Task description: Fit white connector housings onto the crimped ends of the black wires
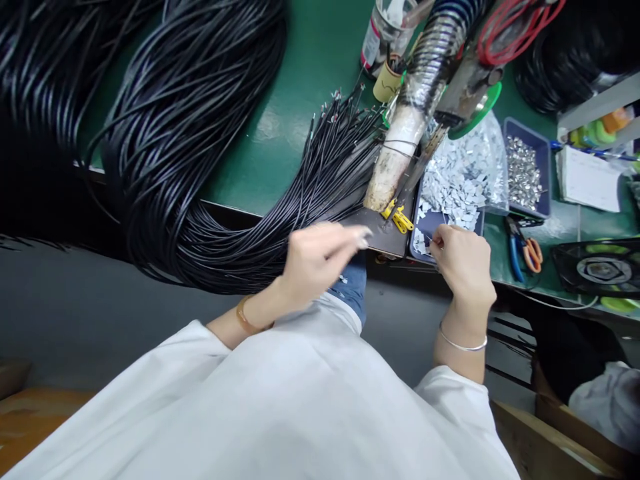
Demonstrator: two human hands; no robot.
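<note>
Roughly side by side, two work points are noted along the front of the green table (270,147): black cables (300,200) to the left, white flat pieces (457,177) to the right. The pieces are held in a shallow tray (437,219), whose near edge is overhung by the right hand (463,260); its fingertips are pointed down and in, bunched narrowly. Whether a piece is pinched there cannot be told.

The left hand (317,260) is placed nearer the cables, just on the body side of them, with its fingers aimed rightward toward the tray. Its fingertips are drawn together but blurred; what is held, if anything, cannot be told. The cables are laid in a long curve, sagging past the table edge, then swept up and away to the right, ends fanned out.

Between the hands, beyond them, a yellow tool (400,219) is seen on a dark board (377,233). Above it, room is narrowed by a slanting, wire-ribbed duct (430,53). Pliers (523,253) are left right of the tray.
</note>
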